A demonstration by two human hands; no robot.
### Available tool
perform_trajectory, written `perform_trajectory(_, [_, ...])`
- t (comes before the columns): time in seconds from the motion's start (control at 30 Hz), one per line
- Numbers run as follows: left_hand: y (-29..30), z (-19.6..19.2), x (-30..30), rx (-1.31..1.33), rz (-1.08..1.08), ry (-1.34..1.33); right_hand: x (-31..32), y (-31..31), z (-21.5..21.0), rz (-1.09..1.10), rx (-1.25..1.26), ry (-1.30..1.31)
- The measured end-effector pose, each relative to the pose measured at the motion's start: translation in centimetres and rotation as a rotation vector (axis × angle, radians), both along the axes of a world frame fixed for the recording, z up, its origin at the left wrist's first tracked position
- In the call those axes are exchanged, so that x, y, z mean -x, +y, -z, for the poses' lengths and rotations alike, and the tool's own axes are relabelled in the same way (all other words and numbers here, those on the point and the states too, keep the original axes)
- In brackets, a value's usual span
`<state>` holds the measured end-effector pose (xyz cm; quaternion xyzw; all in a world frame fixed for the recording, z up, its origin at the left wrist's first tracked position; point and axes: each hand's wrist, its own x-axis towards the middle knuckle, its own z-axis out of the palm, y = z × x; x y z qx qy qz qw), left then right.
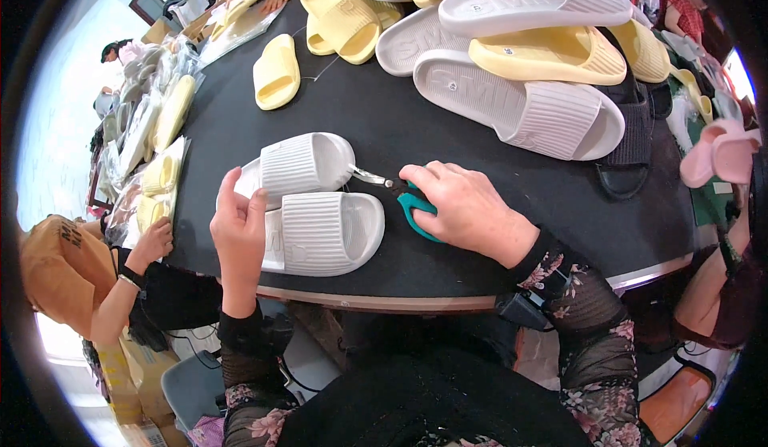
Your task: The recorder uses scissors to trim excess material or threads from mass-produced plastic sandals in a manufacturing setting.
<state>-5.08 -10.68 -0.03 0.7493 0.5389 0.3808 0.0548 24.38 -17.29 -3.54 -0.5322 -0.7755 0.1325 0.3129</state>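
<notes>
Two pale grey slide sandals lie side by side with ribbed straps. My left hand (240, 224) is at the heel end of the far slide (300, 165), its thumb and forefinger around the edge; the lower fingers are partly hidden. The near slide (324, 235) lies just below it, its heel partly behind that hand. In my right hand (472, 211) are scissors (418, 213) with teal handles, gripped in the fist. Their silver blades reach left to the toe edge of the far slide.
Grey and yellow slides (520, 111) are heaped at the back right, over a black slide (628, 147). A yellow slide (277, 72) lies alone on the black table (384, 115). Bagged slides (156, 119) line the left edge. Other people's hands (152, 241) are around the table.
</notes>
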Motion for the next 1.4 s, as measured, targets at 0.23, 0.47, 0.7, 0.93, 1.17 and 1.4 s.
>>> perform_trajectory(0.23, [-1.4, -1.4, -4.3, -0.163, 0.243, 0.224, -0.4, -0.3, 0.0, 0.01, -0.063, -0.169])
perform_trajectory(0.47, [-0.8, -1.1, -7.4, 0.037, 0.387, 0.532, -0.5, -0.1, 0.2, 0.021, -0.085, -0.145])
perform_trajectory(0.7, [0.6, -0.7, -8.5, 0.028, 0.378, 0.815, -0.3, 0.2, -0.2, 0.004, -0.115, -0.138])
perform_trajectory(0.93, [0.7, 0.1, -8.7, 0.021, 0.456, 0.724, -0.2, -0.5, -0.4, 0.0, -0.135, -0.127])
perform_trajectory(1.17, [0.5, 0.3, -7.7, 0.01, 0.442, 0.534, 0.2, -0.5, -0.6, 0.015, -0.103, -0.117])
perform_trajectory(1.4, [0.3, 0.8, -7.7, 0.027, 0.45, 0.402, 0.3, -1.0, -0.9, 0.041, -0.083, -0.1])
